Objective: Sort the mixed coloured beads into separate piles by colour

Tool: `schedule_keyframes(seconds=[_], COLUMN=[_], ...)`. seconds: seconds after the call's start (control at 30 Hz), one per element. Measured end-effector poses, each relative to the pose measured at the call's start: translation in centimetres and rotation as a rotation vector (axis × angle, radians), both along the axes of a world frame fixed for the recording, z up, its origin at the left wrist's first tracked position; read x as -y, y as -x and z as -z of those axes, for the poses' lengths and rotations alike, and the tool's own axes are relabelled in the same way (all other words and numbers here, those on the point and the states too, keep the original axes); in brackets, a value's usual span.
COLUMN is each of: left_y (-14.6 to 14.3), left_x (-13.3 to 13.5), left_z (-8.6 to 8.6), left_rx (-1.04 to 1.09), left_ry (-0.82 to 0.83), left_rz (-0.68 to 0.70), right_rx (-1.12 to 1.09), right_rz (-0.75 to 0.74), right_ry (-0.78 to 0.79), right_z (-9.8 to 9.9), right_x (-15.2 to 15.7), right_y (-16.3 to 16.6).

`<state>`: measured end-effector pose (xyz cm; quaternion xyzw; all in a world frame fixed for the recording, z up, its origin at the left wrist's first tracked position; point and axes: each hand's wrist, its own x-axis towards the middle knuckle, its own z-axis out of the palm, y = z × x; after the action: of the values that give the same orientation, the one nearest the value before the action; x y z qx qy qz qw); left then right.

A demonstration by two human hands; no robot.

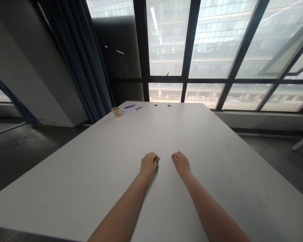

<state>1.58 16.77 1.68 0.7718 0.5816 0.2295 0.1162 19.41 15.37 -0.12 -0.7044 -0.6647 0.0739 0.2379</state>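
My left hand (148, 163) is closed around a small green and blue object (157, 166) with little knobs at its edge, low over the white table or resting on it. Most of that object is hidden under the fingers, and its kind cannot be made out. To the right, a short gap away, my right hand (181, 162) has its thumb and fingertips pressed together. Whatever they pinch, if anything, is too small to see.
On the long white table (111, 148), a paper cup (116, 112) stands at the far left edge. Beside it lie paper sheets (127, 109) with a blue pen (129, 106). Two dark round discs (169, 105) sit near the far edge, before the windows.
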Motion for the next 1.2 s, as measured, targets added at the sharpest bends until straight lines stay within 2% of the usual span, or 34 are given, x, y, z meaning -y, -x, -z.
schedule_keyframes(seconds=[0.17,0.23,0.33,0.4,0.5,0.6,0.67,0.8,0.97,1.07,1.2], left_y=[1.6,2.2,2.9,3.1,3.1,2.9,2.8,2.8,3.2,3.2,2.8], left_x=[-1.7,-2.1,-2.1,-1.8,-1.0,-0.3,-0.1,-0.7,-1.8,-2.0,-1.9], left_z=[0.8,1.0,1.1,0.9,0.9,1.1,1.3,1.6,1.6,1.8,1.8], left_rx=[0.329,0.363,0.329,0.231,0.013,-0.104,-0.098,0.092,0.496,0.572,0.555], left_ry=[-0.080,-0.059,0.003,0.050,0.158,0.188,0.141,0.043,-0.032,-0.043,-0.059], left_rz=[-0.110,-0.137,-0.158,-0.120,0.036,0.186,0.217,0.202,0.002,-0.041,-0.013], right_rx=[-0.054,-0.119,-0.255,-0.300,-0.218,-0.076,-0.036,-0.158,-0.315,-0.297,-0.284], right_rz=[-0.214,-0.251,-0.216,-0.184,-0.224,-0.327,-0.377,-0.390,-0.337,-0.353,-0.335], right_ry=[-0.027,-0.027,-0.069,-0.112,-0.144,-0.061,0.005,-0.045,-0.176,-0.168,-0.175], right_z=[-0.3,-0.2,0.3,0.8,1.5,1.7,1.6,1.4,1.4,1.6,1.6], right_x=[0.8,0.9,0.7,0.6,0.9,1.5,1.7,1.5,1.3,1.4,1.5], right_y=[4.2,5.5,6.0,5.6,5.1,5.7,6.3,6.5,5.6,5.6,6.0])
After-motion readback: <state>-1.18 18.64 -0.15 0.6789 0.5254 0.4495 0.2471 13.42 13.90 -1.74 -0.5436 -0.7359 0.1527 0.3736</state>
